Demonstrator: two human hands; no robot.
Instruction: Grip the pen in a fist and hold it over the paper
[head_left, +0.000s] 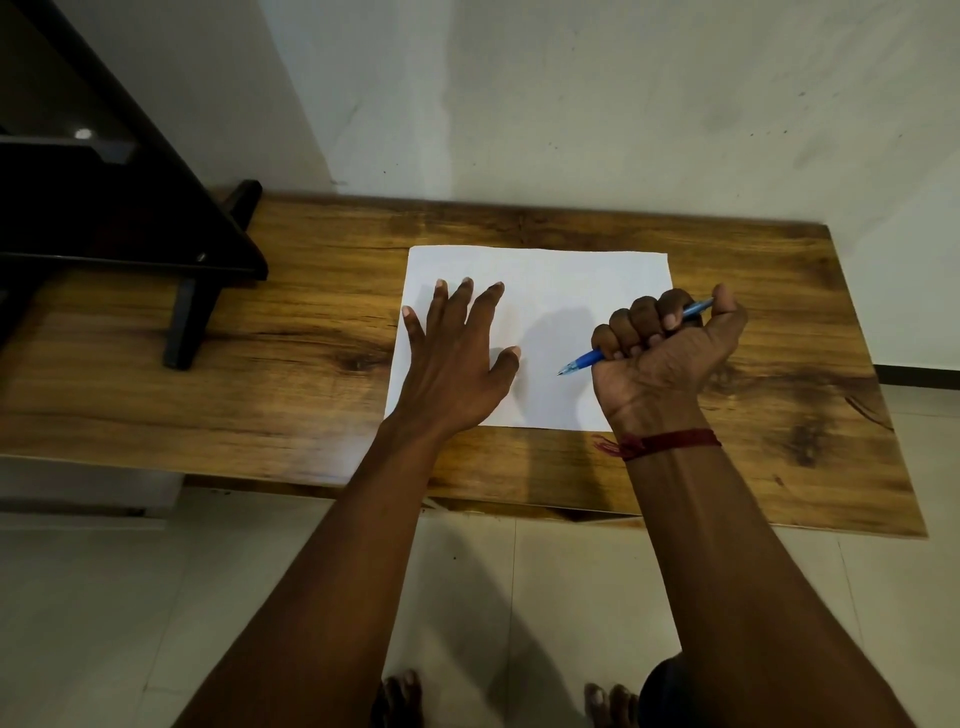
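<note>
A blank white sheet of paper (561, 291) lies flat on a wooden table (291, 364). My left hand (457, 364) rests palm down on the sheet's left part with its fingers spread and straight. My right hand (665, 358) is curled into a fist round a blue pen (584, 361) over the sheet's right edge. The pen's tip points left and down, just above or on the paper; its other end sticks out past my thumb. A red thread is tied round my right wrist.
A dark wooden piece of furniture (130, 208) stands on the table's left end, with a leg (189, 322) on the tabletop. A pale wall runs behind the table. Tiled floor (156, 623) and bare toes (400, 696) show below the table's near edge.
</note>
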